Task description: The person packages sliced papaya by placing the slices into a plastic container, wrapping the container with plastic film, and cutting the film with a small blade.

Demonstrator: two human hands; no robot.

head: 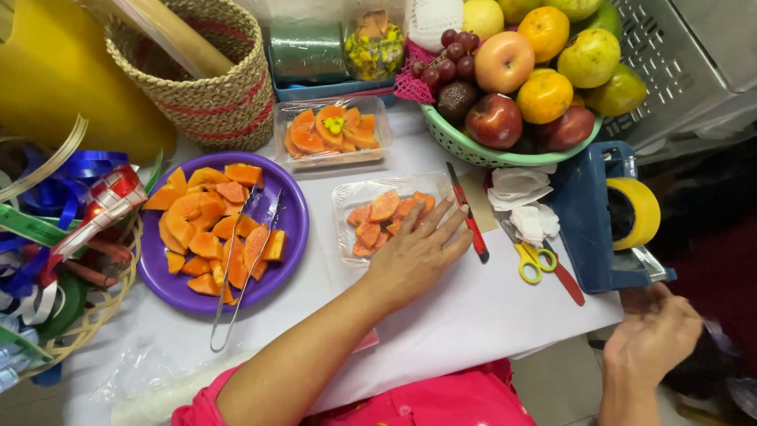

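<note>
**Left hand flat on a wrapped papaya tray, right hand at the tape dispenser**

Head view: the left hand [414, 256] lies palm down, fingers spread and unclenched, on the near right corner of a clear plastic tray of papaya pieces [377, 219]. It presses rather than grasps; nothing is clasped in it. The tray sits on the white table [473, 315] just right of the purple plate [293, 237], its long axis running left to right, slightly tilted so the right end lies farther from the person. Film over it glints, and the hand covers part of the fruit, so the count of pieces is unclear.

The right hand [654, 335] hovers off the table's right edge, just below the blue tape dispenser [587, 229] with its yellow roll [640, 211]. Its fingers are loosely curled; whether a strip of tape is pinched between them I cannot tell, since the tips are turned away and blurred.

A second filled tray [331, 134] lies beyond the first, long axis also left to right. Metal tongs [240, 268] rest across the plate's papaya chunks, handle end pointing toward the person. A red-handled knife [469, 217] lies just right of the fingertips, pointing away. Yellow scissors [530, 260] lie beside crumpled tissue [524, 201]. A green fruit basket [457, 142], a woven basket [209, 71] and ribbon [55, 221] are all cut off by the frame edges.
</note>
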